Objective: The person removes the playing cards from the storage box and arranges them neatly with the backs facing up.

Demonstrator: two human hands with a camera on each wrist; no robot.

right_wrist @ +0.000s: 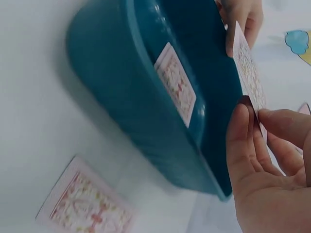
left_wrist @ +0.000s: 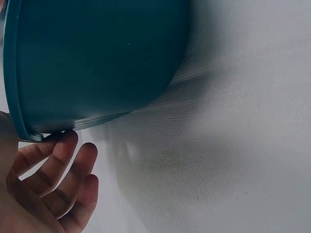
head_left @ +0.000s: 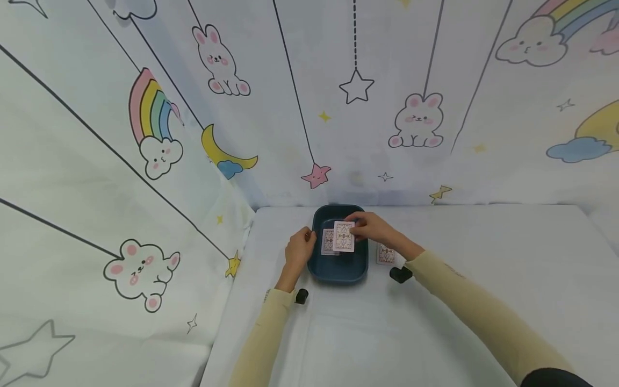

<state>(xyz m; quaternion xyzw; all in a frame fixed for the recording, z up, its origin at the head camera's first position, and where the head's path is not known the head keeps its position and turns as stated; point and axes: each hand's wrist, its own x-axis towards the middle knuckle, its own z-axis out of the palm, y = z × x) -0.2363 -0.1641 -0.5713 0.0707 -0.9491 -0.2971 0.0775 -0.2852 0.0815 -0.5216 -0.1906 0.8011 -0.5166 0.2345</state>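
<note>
A playing card (head_left: 344,236) with a red patterned back is pinched between the thumb and fingers of my right hand (head_left: 372,228), above a dark teal plastic bin (head_left: 338,274). Inside the bin lie patterned cards (right_wrist: 179,87), back up; how many is hard to tell. At the bin's left rim, my left hand (head_left: 300,248) grips the edge with thumb and fingers, as the left wrist view shows its fingers (left_wrist: 63,150) against the outer wall. Another patterned card (head_left: 386,254) lies on the table to the right of the bin, partly under my right forearm in the head view.
A white cloth-covered table (head_left: 464,269) carries the bin. Behind and to the left hangs a white curtain (head_left: 290,107) printed with bunnies, stars and rainbows. Black wrist cameras (head_left: 401,274) sit on both wrists, close to the table.
</note>
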